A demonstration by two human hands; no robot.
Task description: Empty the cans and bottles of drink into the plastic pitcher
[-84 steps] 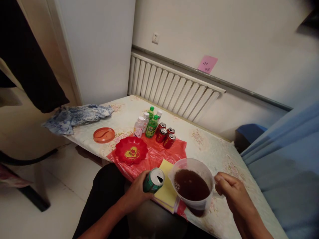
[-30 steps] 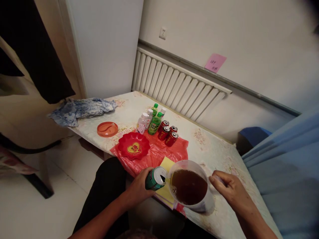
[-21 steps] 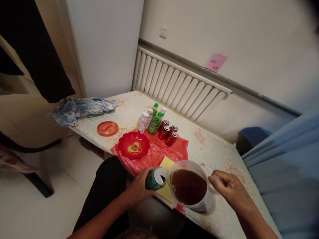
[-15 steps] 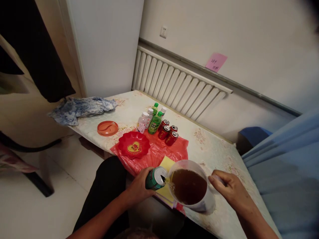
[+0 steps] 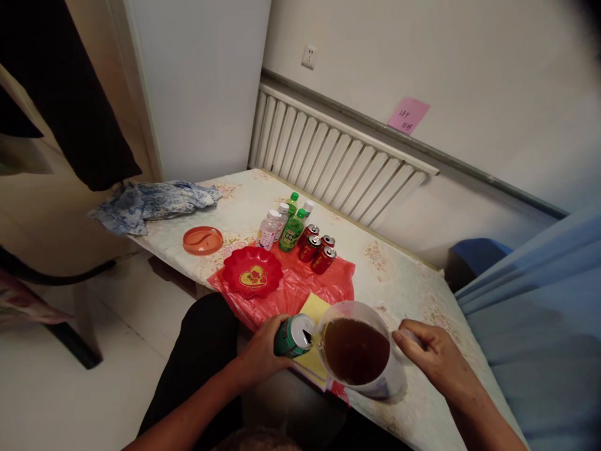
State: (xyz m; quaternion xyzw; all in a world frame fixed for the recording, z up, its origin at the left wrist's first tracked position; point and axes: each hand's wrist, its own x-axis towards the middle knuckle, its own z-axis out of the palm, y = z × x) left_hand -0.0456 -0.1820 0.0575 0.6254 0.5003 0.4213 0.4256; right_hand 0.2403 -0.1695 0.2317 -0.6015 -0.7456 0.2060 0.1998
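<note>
Can (image 5: pixel 293 336) and jug (image 5: pixel 387 382) meet nearest the person, over the table's close edge. The left hand (image 5: pixel 263 351) is curled round the green can's side, thumb below, and tilts its top toward the jug. The right hand (image 5: pixel 425 347) is closed about the jug's handle, tipping it so that the spout comes right up to the can's opening; whether they touch cannot be told. Dark liquid (image 5: pixel 357 354) stands well up inside the jug. A clean pour seems to call for a slow right wrist, a thin stream aimed at the small opening, and a firm but light left grip, as a thin can would probably dent if squeezed. Too steep a tip could overshoot onto the yellow sheets (image 5: pixel 312 307) just beyond. Past those lies a red plastic sheet (image 5: pixel 300 285) with a red scalloped dish (image 5: pixel 235 269) on it, then red cans (image 5: pixel 323 260) in a cluster and capped bottles (image 5: pixel 291 235) beside them; the radiator (image 5: pixel 323 138) stands farthest, against the wall.
</note>
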